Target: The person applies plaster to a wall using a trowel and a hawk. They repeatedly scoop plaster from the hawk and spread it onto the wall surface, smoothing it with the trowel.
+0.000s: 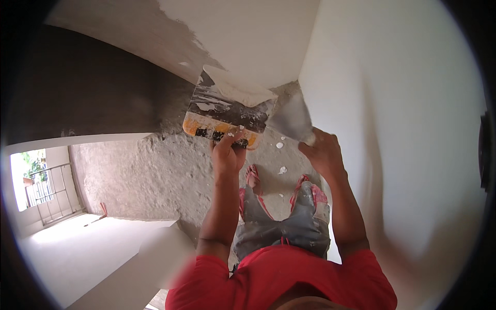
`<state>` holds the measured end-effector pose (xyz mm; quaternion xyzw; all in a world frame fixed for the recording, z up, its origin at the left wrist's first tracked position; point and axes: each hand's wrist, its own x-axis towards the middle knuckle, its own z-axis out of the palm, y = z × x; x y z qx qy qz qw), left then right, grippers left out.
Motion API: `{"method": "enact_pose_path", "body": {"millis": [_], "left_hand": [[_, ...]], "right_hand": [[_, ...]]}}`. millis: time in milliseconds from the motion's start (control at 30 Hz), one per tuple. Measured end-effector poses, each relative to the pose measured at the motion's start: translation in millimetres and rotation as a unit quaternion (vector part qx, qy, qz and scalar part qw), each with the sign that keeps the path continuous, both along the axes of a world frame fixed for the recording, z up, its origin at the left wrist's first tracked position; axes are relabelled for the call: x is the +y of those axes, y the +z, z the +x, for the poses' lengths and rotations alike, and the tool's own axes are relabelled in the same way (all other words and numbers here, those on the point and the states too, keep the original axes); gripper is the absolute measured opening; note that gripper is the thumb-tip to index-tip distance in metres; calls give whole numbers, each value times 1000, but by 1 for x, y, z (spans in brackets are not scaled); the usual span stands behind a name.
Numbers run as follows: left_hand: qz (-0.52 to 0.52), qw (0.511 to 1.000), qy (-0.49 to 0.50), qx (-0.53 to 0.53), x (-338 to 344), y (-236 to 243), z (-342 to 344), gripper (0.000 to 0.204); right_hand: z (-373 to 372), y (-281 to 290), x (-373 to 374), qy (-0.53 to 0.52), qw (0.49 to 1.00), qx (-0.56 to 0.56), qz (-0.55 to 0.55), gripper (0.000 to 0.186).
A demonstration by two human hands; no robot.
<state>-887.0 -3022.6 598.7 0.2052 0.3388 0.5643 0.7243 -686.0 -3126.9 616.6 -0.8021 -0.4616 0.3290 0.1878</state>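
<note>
My left hand (227, 151) is closed around the orange-and-black grip edge of a wide putty spreader (219, 108). Smears of putty cover its face, and a thick pale layer of putty (240, 88) lies along its far edge. In my right hand (324, 151) is a putty knife (290, 119), its handle mostly hidden by my fingers. The knife's flared grey blade points toward the spreader and its near corner meets or overlaps the spreader's right end; whether they touch I cannot tell.
A smooth white wall (403, 103) rises close on my right. Ahead, a wall (248, 31) is partly coated, with a ragged edge against darker grey. White blobs (282, 169) dot the rough floor (150, 170) near my sandalled feet. A dark opening or panel (93, 88) and a railed window (49, 186) are left.
</note>
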Motion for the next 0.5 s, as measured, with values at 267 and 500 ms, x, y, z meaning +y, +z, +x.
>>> {"method": "enact_pose_path", "body": {"millis": [267,500], "left_hand": [[521,664,-257,472,6,54,-2,57],[584,344,-201,707,78,89,-34,81]], "right_hand": [[16,23,15,53,997,-62,3,52],[20,37,-4,19,987,-79,141,43]]}}
